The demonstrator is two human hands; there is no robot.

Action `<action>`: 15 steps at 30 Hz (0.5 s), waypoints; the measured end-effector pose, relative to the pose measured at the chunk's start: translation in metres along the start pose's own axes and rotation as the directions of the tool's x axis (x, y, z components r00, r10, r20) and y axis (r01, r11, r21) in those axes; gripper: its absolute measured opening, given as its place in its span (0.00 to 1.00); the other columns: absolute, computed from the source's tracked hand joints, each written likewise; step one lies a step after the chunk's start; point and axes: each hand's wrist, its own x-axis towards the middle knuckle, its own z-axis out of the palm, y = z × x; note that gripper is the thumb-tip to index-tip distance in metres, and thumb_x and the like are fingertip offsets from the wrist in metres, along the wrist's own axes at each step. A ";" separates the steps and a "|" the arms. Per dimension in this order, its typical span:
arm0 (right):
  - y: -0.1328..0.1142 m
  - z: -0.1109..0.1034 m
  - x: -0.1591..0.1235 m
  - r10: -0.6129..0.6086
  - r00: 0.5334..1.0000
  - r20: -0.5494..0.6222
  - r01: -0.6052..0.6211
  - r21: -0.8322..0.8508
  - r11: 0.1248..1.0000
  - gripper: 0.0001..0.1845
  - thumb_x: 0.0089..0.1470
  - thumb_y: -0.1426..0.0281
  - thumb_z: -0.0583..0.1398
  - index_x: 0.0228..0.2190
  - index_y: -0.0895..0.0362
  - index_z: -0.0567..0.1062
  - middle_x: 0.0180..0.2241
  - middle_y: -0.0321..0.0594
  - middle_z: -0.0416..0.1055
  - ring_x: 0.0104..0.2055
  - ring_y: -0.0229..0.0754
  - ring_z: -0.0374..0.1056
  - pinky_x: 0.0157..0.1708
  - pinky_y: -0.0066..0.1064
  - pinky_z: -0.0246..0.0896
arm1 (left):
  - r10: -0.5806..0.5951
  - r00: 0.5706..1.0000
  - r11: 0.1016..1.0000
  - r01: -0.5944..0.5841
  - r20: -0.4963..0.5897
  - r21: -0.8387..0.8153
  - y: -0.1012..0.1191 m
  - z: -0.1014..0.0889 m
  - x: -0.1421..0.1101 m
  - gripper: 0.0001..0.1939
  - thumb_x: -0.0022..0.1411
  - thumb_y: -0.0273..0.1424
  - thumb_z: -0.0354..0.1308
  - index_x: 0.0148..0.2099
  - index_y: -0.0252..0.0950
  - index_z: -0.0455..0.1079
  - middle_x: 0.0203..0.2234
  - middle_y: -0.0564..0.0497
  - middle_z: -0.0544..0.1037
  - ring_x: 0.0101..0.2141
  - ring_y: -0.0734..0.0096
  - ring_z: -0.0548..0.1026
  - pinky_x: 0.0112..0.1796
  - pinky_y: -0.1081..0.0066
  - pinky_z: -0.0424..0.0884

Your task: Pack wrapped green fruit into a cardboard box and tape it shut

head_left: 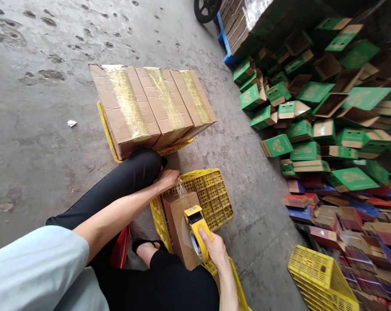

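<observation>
My right hand (212, 249) is closed around a yellow tape dispenser (197, 226), whose head rests against the top of a brown cardboard box (175, 220). The roll of tape shows at the dispenser's side. At the far end of this box, my left hand (168, 179) is closed with its fingertips on a strip of clear tape (181, 189) that runs over the box edge. The box sits on a yellow plastic crate (216, 190) between my legs.
Three taped cardboard boxes (165, 101) stand side by side on another yellow crate (103, 125). Green cartons (307, 151) lie heaped at right, with red and blue ones below. A separate yellow crate (312, 263) stands lower right. A blue pallet (226, 43) and a black wheel (206, 8) are behind.
</observation>
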 end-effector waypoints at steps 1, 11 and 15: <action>0.000 0.000 0.000 -0.004 1.000 0.003 0.004 -0.004 1.000 0.34 0.47 0.35 0.59 0.29 0.54 0.74 0.16 0.38 0.72 0.18 0.44 0.70 0.22 0.33 0.66 | -0.008 1.000 1.000 0.008 0.005 -0.004 -0.001 0.002 0.001 0.13 0.69 0.28 0.50 0.47 0.34 0.76 0.44 0.42 0.81 0.47 0.60 0.78 0.46 0.70 0.69; 0.006 -0.001 0.004 -0.016 1.000 -0.015 0.016 -0.005 1.000 0.35 0.45 0.34 0.59 0.27 0.54 0.74 0.17 0.39 0.72 0.20 0.45 0.72 0.22 0.32 0.65 | -0.074 0.993 0.995 0.080 0.090 -0.063 -0.009 0.035 0.001 0.13 0.69 0.30 0.52 0.50 0.35 0.75 0.47 0.41 0.81 0.49 0.57 0.78 0.45 0.68 0.69; 0.009 0.000 0.004 -0.024 0.999 -0.022 0.024 0.016 1.000 0.34 0.45 0.34 0.60 0.26 0.54 0.73 0.16 0.38 0.71 0.19 0.45 0.71 0.22 0.33 0.65 | -0.084 0.989 0.990 0.096 0.122 -0.103 -0.013 0.052 0.000 0.13 0.69 0.31 0.52 0.50 0.35 0.75 0.47 0.43 0.81 0.49 0.58 0.78 0.45 0.69 0.70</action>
